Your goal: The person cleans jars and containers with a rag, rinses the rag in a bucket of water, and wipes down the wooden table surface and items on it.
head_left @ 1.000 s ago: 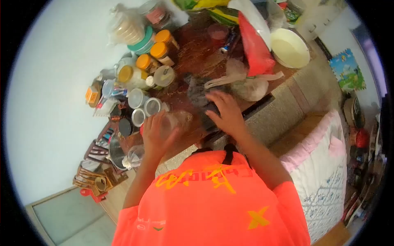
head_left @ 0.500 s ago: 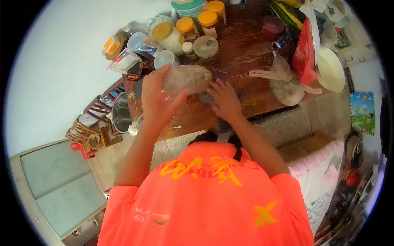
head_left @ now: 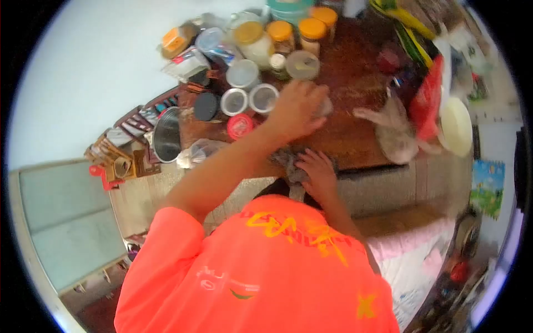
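My left hand [head_left: 297,111] is closed on a translucent plastic bag [head_left: 323,106], mostly hidden beneath the fingers, above the brown table [head_left: 355,139]. At the table's front edge, my right hand [head_left: 319,173] grips a crumpled dark grey cloth [head_left: 290,162]. Left of my left hand are two clear round containers with white rims [head_left: 264,99] [head_left: 234,102] and a red lid [head_left: 240,127]. A shallow clear container [head_left: 302,65] sits just behind it.
Orange-lidded jars [head_left: 312,29] line the table's back left, near a black lid [head_left: 206,106]. To the right lie a tied plastic bag [head_left: 397,141], a red bag [head_left: 428,102] and a pale bowl [head_left: 456,127]. A metal pot [head_left: 167,136] is beyond the left edge.
My left hand has lifted the plastic bag from beside the containers and carried it right. My right hand has drawn the cloth toward the front edge. The view has shifted.
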`<state>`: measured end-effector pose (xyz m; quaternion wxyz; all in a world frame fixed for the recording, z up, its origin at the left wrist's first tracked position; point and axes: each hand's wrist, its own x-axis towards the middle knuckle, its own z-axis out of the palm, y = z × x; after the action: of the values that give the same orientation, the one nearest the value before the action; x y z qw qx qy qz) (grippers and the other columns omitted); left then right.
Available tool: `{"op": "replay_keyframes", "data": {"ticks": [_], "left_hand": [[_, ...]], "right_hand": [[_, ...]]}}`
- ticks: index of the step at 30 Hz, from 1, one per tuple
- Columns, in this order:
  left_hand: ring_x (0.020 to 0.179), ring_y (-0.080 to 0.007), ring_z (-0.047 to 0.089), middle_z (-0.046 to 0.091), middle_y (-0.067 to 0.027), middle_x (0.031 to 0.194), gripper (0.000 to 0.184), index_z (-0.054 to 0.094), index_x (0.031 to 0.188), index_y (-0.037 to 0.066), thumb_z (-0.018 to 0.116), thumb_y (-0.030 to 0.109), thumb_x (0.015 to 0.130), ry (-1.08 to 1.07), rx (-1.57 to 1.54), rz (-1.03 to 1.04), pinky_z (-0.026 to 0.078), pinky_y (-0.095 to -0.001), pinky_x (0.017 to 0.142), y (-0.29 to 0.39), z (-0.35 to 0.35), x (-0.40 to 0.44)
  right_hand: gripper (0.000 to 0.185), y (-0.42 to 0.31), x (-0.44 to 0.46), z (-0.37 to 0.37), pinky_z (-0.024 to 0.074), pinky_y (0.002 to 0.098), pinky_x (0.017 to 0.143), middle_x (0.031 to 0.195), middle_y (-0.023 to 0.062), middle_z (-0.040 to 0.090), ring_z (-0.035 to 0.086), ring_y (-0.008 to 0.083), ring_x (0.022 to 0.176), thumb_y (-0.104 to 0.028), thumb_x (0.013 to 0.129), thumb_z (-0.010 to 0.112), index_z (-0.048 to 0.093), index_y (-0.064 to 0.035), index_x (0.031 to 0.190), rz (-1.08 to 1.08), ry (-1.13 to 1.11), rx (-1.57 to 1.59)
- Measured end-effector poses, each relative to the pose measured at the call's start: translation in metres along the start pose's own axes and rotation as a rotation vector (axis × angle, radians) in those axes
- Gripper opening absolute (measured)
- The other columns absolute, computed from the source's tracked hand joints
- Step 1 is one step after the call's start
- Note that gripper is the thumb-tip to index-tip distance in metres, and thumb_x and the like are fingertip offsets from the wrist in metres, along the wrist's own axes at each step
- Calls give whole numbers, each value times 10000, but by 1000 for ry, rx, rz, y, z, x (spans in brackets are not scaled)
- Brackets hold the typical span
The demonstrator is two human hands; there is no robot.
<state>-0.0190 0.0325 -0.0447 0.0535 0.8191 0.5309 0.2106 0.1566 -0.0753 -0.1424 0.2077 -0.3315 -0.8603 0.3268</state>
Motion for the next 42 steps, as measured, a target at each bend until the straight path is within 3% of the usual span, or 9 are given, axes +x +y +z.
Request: {"op": "replay_keyframes", "data": {"ticks": [11, 15, 18, 25, 31, 33, 37, 40, 42], "left_hand": [[1231, -363, 469, 522, -144, 1317, 692, 541, 1286, 90, 799, 317, 685, 148, 33, -182, 371, -496, 1010, 14, -97, -96], [1192, -369, 499, 542, -146, 1280, 599, 583, 1207, 89, 812, 242, 675, 137, 290, -527, 392, -478, 1000, -40, -144, -190], [1131, -359, 529, 569, -139, 1219, 513, 606, 1160, 85, 795, 202, 697, -61, 108, -530, 432, -466, 942, -57, -136, -227], [969, -364, 586, 603, -136, 1090, 347, 633, 1070, 60, 750, 129, 751, 58, 36, -455, 485, -422, 836, -76, -117, -260], [826, -202, 614, 653, -111, 952, 204, 672, 977, 24, 738, 143, 825, 397, -140, -954, 482, -303, 714, -68, -116, -301], [793, -197, 607, 663, -89, 853, 239, 673, 944, 2, 737, 200, 827, 492, -331, -1331, 480, -303, 714, -66, -118, -316], [789, -128, 584, 661, -53, 855, 243, 680, 971, 3, 724, 207, 846, 660, -631, -1588, 470, -272, 719, -59, -127, -326], [772, -102, 562, 650, -37, 840, 295, 680, 1010, 0, 732, 240, 847, 841, -697, -1521, 467, -266, 687, -68, -117, -342], [780, -103, 567, 655, -45, 859, 282, 676, 1009, 1, 728, 222, 841, 834, -716, -1554, 470, -271, 683, -68, -126, -337]], "right_hand": [[554, -4, -3, -16, 304, 496, 1125, 1332, 58, 561, 441, 277, 1331, -11, 611, 743, 615, -132, 1136, 31, 54, -19], [606, -6, 5, -16, 290, 497, 1134, 1382, 64, 513, 399, 286, 1361, -8, 622, 736, 590, -132, 1198, -26, -17, -17], [672, -15, 21, -9, 278, 499, 1140, 1422, 77, 465, 357, 298, 1386, 1, 624, 728, 553, -121, 1261, -31, -159, -30], [733, -34, 57, 40, 247, 517, 1148, 1433, 144, 424, 333, 355, 1384, -28, 638, 724, 485, -105, 1326, -204, -245, -103], [671, -66, 102, 73, 287, 500, 1120, 1405, 141, 445, 375, 357, 1346, -25, 682, 682, 498, -110, 1321, -304, -270, -91], [602, -72, 120, 91, 314, 489, 1100, 1382, 123, 469, 401, 350, 1323, -35, 720, 664, 525, -114, 1301, -358, -255, -86], [492, -90, 152, 119, 386, 477, 1001, 1190, 141, 551, 501, 357, 1156, -35, 752, 640, 558, -70, 1235, -318, -189, -23], [460, -116, 164, 119, 435, 412, 972, 1237, 159, 561, 544, 316, 1160, -19, 817, 573, 525, -50, 1274, 371, -110, 691], [459, -142, 166, 109, 426, 423, 980, 1229, 161, 564, 551, 318, 1150, -52, 815, 587, 523, -42, 1269, 294, -108, 705]]}}
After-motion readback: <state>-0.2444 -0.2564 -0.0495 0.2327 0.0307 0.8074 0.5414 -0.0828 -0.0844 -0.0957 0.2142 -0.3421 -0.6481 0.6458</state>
